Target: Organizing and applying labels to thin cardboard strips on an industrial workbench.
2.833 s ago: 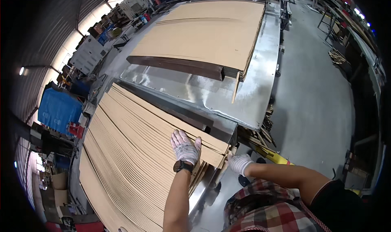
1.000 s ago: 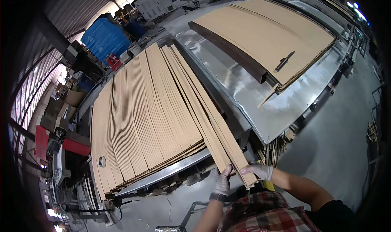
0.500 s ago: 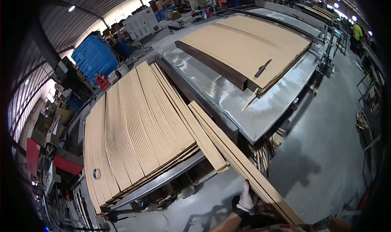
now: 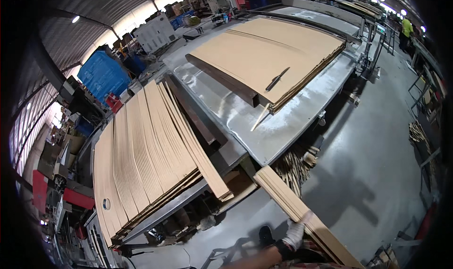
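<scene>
My left hand, in a pale glove with a dark cuff, is closed around a bundle of long cardboard strips. The bundle slants from beside the metal table's corner to the lower edge of the view, over the floor. My right hand is not in view. Left of the bundle, many cardboard strips lie side by side on a stand, a few jutting past its near edge. A small ring, perhaps a tape roll, rests on them. Beyond, a dark knife lies on stacked cardboard sheets.
The sheets sit on a metal table against a dark steel bar. Scrap strips are heaped under its near corner. A blue-covered block stands far left. A person in a yellow top is far off at right.
The bundle in my left hand has come away from the strips on the stand, toward me and to the lower right. The view has shifted slightly, and the hand grips farther over the bundle.
</scene>
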### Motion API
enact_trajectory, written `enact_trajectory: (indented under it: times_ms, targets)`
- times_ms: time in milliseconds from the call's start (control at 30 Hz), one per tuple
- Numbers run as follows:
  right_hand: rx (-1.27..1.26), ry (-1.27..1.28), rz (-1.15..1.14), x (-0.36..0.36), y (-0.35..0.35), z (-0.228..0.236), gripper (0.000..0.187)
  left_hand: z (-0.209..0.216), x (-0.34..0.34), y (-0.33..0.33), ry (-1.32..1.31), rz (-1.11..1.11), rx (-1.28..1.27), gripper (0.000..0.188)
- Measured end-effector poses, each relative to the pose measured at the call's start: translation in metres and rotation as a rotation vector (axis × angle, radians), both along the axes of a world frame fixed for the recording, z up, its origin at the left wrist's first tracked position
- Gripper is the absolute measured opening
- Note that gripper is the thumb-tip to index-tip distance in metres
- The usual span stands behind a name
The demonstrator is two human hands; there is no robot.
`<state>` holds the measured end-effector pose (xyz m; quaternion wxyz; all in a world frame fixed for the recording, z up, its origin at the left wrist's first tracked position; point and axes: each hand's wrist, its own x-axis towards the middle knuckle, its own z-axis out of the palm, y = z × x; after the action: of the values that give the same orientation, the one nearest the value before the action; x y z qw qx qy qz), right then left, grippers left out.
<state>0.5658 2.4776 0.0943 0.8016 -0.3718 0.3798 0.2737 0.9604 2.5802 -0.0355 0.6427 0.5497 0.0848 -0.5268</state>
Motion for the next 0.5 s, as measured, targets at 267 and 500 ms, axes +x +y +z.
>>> enact_trajectory:
  times_ms: [267,500]
  targets:
    - [0.022,0.13,0.06,-0.085,-0.066,-0.077,0.09,-0.146,-0.096,-0.108,0.138,-0.035,0.371,0.077]
    - [-1.783,-0.018,0.041,0.387,-0.22,-0.131,0.078,-0.032,-0.027,-0.151,-0.62,-0.238,0.163,0.089]
